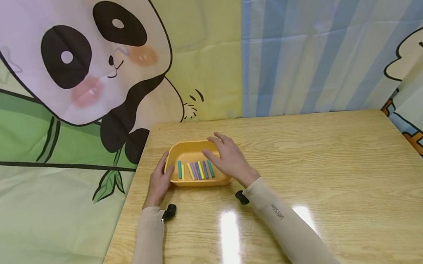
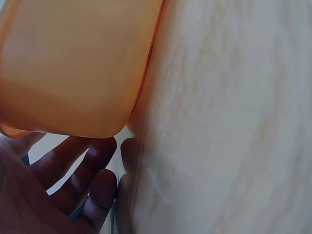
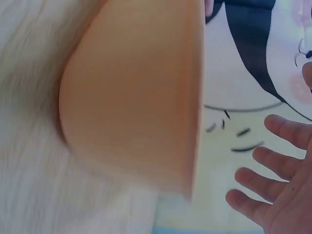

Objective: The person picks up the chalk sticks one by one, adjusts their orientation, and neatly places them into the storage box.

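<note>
Orange tray (image 1: 188, 150) sits on the wooden surface (image 1: 311, 174), toward its far left part, near the panda backdrop (image 1: 79, 63). Inside the tray: a row of coloured sticks (image 1: 196, 170), side by side, roughly parallel, teal, yellow, purple, blue among them; exact count not readable. All visible sticks are in the tray; none lie loose on the surface in the head view, so the gathering part looks done, by my reading. Left hand (image 1: 160, 180) rests against the tray's left wall, fingers relaxed and fairly straight, thumb up by the rim; it steadies rather than clasps. The left wrist view shows the same: spread fingers (image 2: 73, 180) beside the tray's outer corner, nothing held. Right hand (image 1: 226, 157) lies over the tray's right rim, fingers extended and loose, reaching across toward the far edge; it holds no stick. The right wrist view confirms straight, separated fingers (image 3: 273, 180) next to the tray wall, somewhat blurred. What seems left: only handling the tray itself or tidying the row. Whether the sticks are meant in a colour order, I cannot tell.
</note>
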`<state>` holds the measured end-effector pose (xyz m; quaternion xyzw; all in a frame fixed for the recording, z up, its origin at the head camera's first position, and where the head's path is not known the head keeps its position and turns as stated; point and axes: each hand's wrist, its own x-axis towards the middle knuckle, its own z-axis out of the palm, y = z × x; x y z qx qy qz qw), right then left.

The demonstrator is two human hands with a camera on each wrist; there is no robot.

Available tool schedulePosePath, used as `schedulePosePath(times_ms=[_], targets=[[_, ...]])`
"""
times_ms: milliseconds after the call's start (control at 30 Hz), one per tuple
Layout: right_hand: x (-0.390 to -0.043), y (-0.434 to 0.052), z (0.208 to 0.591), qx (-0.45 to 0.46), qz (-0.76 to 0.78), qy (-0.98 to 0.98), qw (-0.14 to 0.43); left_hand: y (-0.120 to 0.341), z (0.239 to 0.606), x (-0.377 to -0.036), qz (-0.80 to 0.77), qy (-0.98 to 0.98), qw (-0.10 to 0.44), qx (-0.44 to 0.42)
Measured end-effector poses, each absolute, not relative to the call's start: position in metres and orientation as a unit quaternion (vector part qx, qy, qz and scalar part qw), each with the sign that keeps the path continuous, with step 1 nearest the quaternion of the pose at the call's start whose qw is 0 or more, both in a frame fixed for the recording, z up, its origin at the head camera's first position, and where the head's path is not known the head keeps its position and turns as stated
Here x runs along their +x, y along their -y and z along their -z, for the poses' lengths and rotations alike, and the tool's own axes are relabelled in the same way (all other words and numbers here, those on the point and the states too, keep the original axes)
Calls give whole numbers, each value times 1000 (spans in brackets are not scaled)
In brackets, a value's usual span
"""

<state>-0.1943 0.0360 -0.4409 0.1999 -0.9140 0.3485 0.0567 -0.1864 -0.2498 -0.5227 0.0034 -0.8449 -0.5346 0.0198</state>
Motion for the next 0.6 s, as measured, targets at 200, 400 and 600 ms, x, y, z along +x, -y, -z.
schedulePosePath(times_ms=[200, 400, 600], targets=[[-191, -75, 444, 175, -340, 919, 100, 254, 523, -185, 518, 855, 23, -3], [-185, -119, 451, 128, -331, 929, 101, 258, 518, -184, 456, 889, 36, -13], [-179, -159, 460, 91, -307, 940, 119, 258, 507, -183, 335, 939, 79, -25]])
